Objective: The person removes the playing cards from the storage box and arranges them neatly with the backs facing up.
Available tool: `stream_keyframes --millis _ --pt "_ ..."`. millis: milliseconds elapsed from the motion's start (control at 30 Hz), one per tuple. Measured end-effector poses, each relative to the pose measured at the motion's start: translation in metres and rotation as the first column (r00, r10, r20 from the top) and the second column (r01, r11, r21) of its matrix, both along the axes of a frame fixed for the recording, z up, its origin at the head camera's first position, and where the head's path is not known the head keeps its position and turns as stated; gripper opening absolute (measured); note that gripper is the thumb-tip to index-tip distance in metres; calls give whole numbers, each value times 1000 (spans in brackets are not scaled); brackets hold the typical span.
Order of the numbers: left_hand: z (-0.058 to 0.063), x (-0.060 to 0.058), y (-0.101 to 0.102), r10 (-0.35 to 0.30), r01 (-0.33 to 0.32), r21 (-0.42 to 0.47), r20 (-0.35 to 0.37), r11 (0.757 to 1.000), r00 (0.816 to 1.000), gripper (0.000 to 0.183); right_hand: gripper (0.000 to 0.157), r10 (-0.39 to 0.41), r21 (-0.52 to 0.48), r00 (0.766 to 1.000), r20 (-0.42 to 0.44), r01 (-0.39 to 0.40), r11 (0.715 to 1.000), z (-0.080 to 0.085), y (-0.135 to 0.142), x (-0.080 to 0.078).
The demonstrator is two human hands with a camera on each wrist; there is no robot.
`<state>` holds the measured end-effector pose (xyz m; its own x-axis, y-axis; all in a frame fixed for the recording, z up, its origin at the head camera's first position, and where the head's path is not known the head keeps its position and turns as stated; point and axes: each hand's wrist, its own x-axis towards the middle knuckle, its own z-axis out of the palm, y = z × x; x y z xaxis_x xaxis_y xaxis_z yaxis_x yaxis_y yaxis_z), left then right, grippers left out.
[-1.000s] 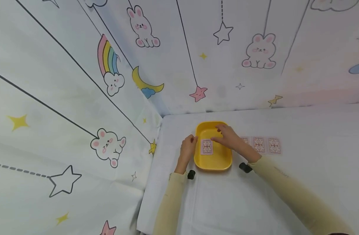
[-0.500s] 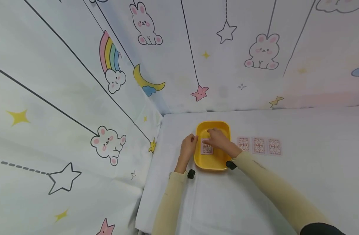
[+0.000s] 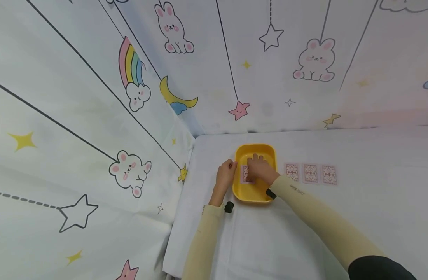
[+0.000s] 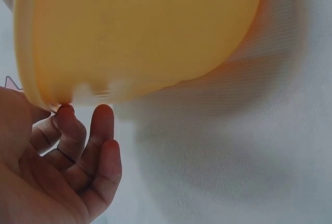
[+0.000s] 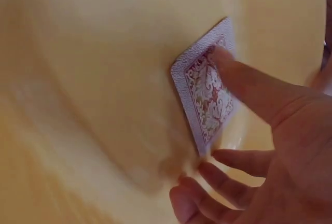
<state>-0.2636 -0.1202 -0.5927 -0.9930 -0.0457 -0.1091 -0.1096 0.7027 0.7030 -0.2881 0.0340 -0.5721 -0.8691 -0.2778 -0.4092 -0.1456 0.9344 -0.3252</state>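
Observation:
A yellow tray (image 3: 254,193) sits on the white-covered table, with a playing card (image 3: 243,175) lying face down inside it. At the tray's left rim, my left hand (image 3: 225,175) grips the edge between thumb and curled index finger; the other fingers hang loosely below in the left wrist view. My right hand (image 3: 263,170) reaches into the tray over the card. In the right wrist view its thumb (image 5: 249,81) touches the red-and-white patterned back, while the relaxed fingers are spread near another edge of the card. Part of the card is covered by this hand.
Three more face-down cards lie in a row right of the tray: a near card (image 3: 292,172), a middle card (image 3: 310,173) and a far card (image 3: 329,175). A cartoon-printed white curtain (image 3: 214,77) stands behind and left of the table.
My right hand has moved left and down over the card in the tray, and its thumb has come onto the card. My left hand has stayed at the rim.

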Motion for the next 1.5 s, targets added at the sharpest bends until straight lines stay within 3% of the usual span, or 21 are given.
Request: stream_keyframes --millis 233,500,733,900,1033,1300,1500 --pt "1 -1 1 4 -4 -6 1 1000 1000 31 71 28 24 998 -51 -26 999 10 1 9" --pt "1 1 0 -5 4 -15 -8 1000 1000 32 76 -51 -34 998 -42 49 998 3 5 3" --pt "0 3 0 -6 6 -13 -9 1000 1000 31 57 -52 -150 999 0 51 987 -1 12 1" --pt "2 3 1 -4 4 -6 -17 1000 1000 30 39 -65 -327 997 32 72 942 0 21 2" --pt "3 3 1 -1 0 -13 -26 1000 1000 30 33 -70 -414 997 17 70 907 4 31 7" --pt "1 2 2 5 -5 -13 -10 1000 1000 30 39 -127 -527 991 52 135 839 14 58 13" --pt "0 2 2 7 -7 -22 -6 1000 1000 32 40 -186 -597 982 25 164 786 17 82 18"
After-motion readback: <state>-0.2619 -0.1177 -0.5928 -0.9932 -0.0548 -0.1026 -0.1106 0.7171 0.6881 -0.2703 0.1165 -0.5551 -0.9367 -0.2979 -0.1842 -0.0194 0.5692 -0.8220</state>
